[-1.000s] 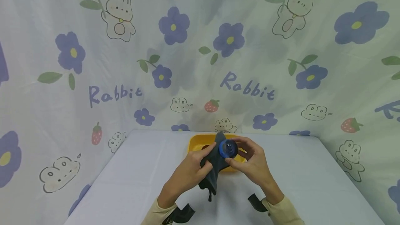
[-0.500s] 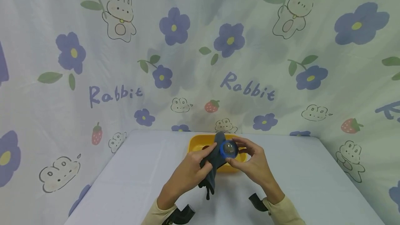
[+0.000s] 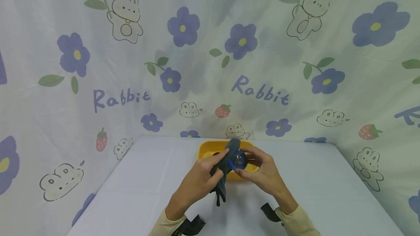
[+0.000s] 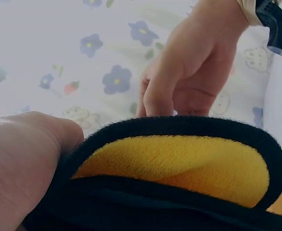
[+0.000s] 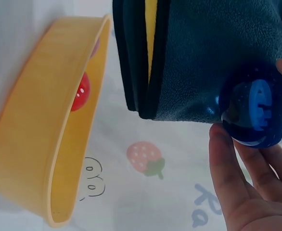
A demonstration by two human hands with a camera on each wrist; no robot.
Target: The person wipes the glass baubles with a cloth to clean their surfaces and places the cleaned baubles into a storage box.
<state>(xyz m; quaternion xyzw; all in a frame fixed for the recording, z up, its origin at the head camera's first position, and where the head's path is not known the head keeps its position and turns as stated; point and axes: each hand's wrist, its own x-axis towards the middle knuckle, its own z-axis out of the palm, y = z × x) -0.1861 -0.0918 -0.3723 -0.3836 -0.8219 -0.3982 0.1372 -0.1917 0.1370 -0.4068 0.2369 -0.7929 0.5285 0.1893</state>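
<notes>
My left hand [image 3: 198, 179] grips a folded dark grey-blue cloth [image 3: 233, 144]. Its yellow inner face shows in the left wrist view, bordered by a dark edge [image 4: 179, 126]. Between thumb and fingers, my right hand [image 3: 267, 172] holds a shiny, see-through blue ball [image 3: 238, 160]. In the right wrist view the ball [image 5: 256, 110] lies against the cloth [image 5: 194, 62], its surface catching bright reflections. Both hands are raised in front of a yellow tub [image 3: 205, 148], which they partly hide.
Inside the tub [image 5: 35, 106] a red ball [image 5: 82, 91] shows, with a purplish thing [image 5: 96, 47] behind it. The tub stands on a white-covered table [image 3: 144, 177]. A curtain [image 3: 203, 65] printed with flowers and rabbits hangs behind.
The cloth's upper end has tilted to the right, and its lower end has risen slightly. The ball has shifted a little down and left against the cloth, still in my right hand.
</notes>
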